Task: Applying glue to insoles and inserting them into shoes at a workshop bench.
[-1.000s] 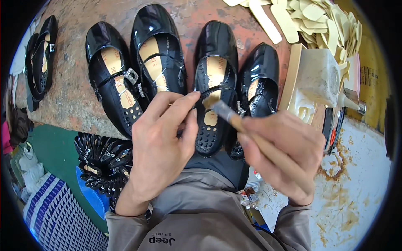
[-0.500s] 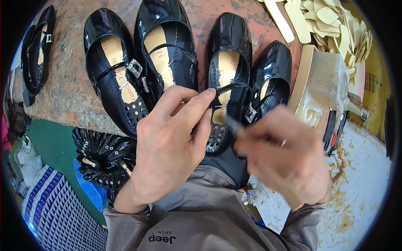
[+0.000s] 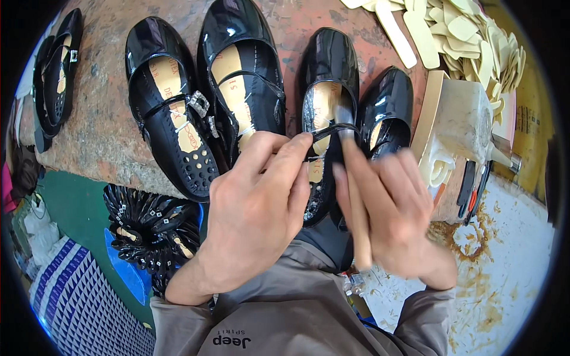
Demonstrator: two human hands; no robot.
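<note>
Pinching the thin strap [image 3: 329, 129] of a black shoe [image 3: 323, 118] between thumb and fingers, the left hand [image 3: 255, 207] is closed on it. At its 3 o'clock the right hand [image 3: 392, 207], blurred, is wrapped round a wooden brush [image 3: 353, 184], bristles on that shoe's insole. More black shoes [image 3: 205, 101] stand on the counter [image 3: 107, 136] at 10 o'clock, pale insoles [image 3: 457, 35] heaped at 1 o'clock.

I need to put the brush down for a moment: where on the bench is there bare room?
A bare strip of bench lies between the far-left shoe and the buckled shoe. The stained white surface right of the glue pot is also open. The middle is crowded with shoes, the top right with insoles.
</note>
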